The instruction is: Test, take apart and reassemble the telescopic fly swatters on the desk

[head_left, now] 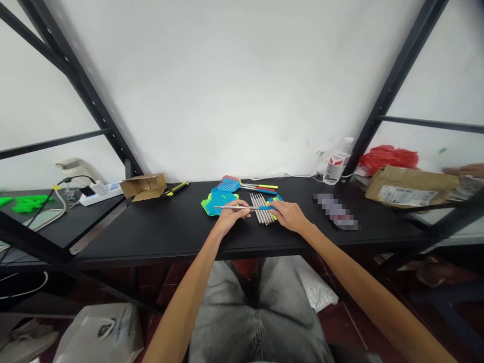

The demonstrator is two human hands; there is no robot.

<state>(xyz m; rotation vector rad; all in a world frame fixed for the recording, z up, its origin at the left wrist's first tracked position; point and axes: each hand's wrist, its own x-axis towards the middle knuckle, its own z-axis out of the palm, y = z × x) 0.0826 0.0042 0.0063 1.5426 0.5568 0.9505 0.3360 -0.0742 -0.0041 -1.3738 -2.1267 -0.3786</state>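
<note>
A thin metal rod with a blue grip (262,207) lies level across both my hands above the black table. My left hand (231,214) has its fingers around the bare metal part. My right hand (290,215) is closed on the blue grip at the other end. Below the rod lies a row of several silver metal rods (260,214). Blue and green fly swatter heads (215,202) lie by my left hand, partly hidden. Behind them are assembled fly swatters (260,187) with yellow, red and blue grips. More coloured grips (275,199) show beside my right hand.
On the table (151,234) stand an open cardboard box (145,187) with a yellow cutter (177,189) beside it, and at right a water bottle (338,164), a blurred flat object (336,212) and a taped carton (410,187). Black shelf posts (393,75) rise at both sides.
</note>
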